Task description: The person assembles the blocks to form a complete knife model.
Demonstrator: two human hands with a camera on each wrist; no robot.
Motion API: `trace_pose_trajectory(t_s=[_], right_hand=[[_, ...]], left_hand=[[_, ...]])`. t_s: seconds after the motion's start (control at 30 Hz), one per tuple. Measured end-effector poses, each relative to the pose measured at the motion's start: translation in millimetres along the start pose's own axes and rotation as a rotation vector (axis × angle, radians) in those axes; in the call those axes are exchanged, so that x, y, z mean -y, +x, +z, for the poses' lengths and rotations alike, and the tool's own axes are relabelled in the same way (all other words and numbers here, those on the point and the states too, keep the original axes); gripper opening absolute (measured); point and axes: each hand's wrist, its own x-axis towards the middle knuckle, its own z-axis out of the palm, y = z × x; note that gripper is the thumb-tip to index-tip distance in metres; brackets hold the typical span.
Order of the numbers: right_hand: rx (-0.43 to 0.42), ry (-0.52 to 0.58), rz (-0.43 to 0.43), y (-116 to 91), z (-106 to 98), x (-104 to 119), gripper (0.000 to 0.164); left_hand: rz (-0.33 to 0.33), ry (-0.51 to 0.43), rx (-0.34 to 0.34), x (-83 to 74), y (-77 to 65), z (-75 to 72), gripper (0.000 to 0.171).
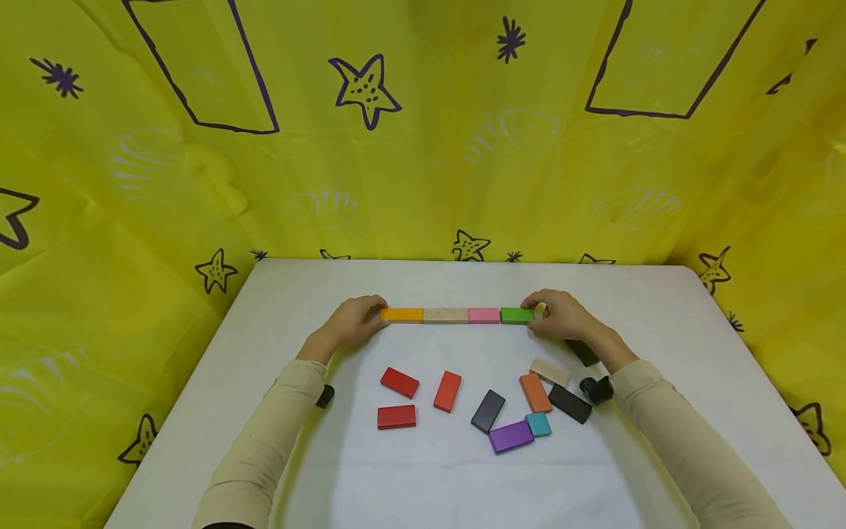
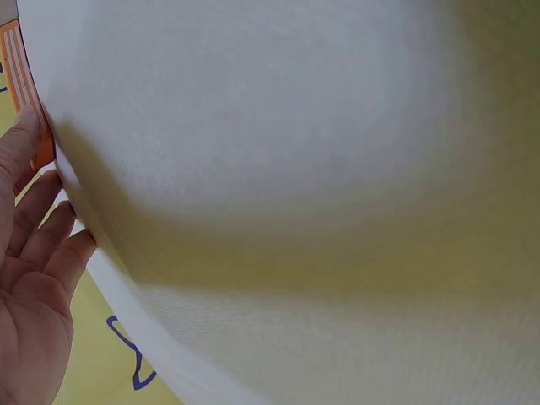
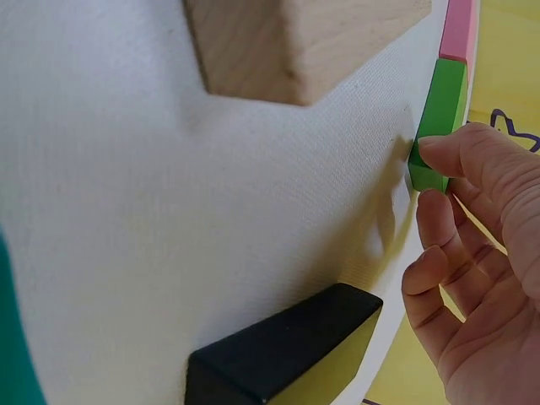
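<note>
A straight row of blocks runs across the far part of the white table: a yellow-orange block, a light wooden block, a pink block and a green block. At the row's left end, my left hand holds the yellow-orange block between thumb and fingers; the left wrist view shows the thumb on its near side. My right hand pinches the green block's outer end. In the right wrist view, the green block meets the pink block, and the other fingers curl loosely below.
Nearer me lie red blocks on the left. A dark grey block, purple block, teal block, orange block, pale wooden block and black block cluster right. Another black block is partly hidden under my right wrist.
</note>
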Motion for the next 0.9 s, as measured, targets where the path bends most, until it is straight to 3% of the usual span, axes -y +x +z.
trace_pose_trajectory(t_s=[0.9], right_hand=[[-0.019,-0.006,-0.024,-1.1,4.3,2.9,0.037]], left_hand=[[0.0,0.002,-0.006,-2.1,-0.3,0.2,0.033]])
